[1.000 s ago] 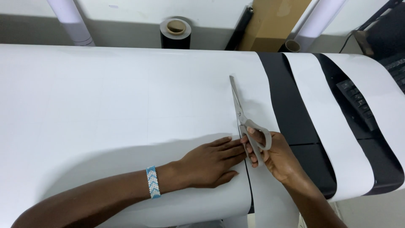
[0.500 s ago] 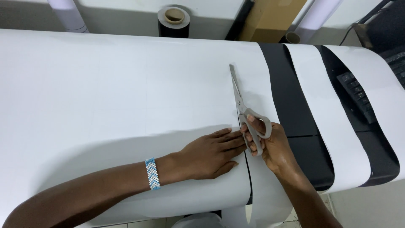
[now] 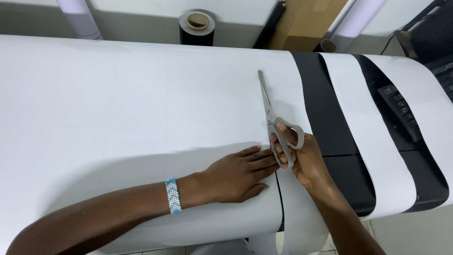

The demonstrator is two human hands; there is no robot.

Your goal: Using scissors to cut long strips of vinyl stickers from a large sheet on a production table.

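- Since a second ago your right hand (image 3: 302, 158) has slid the scissors (image 3: 273, 118) a bit further up the sheet (image 3: 141, 108); the cut slit (image 3: 279, 198) below your fingers looks slightly longer, so the cut is advancing away from you.
- Your left hand (image 3: 238, 174) has barely moved: palm down, fingers spread flat on the sheet, just left of the slit, fingertips almost touching your right knuckles. It grips nothing, only presses.
- Right hand fingers are curled through the grey handle loops, closed around the scissors. Blades point away from you, past your fingertips; they look nearly shut, though the angle is too flat to be sure.
- The sheet is white, wide, smooth, draped over the curved top of a big machine (image 3: 339, 141). It runs left from your fingers across most of the view and hangs over the near edge under your wrists.
- The strip (image 3: 292, 208) right of the slit, under your right wrist, is narrow and partly freed, hanging down the front.
- Beyond your right hand: black machine surface, then two more white strips (image 3: 373, 137) lying across it, well apart from the scissors.
- A keypad (image 3: 401, 111) sits far right, past the strips.
- Beaded blue and white bracelet (image 3: 173, 196) on your left wrist.
- Far past the blade tips: a black roll (image 3: 197, 26) with a cardboard core, standing behind the machine.
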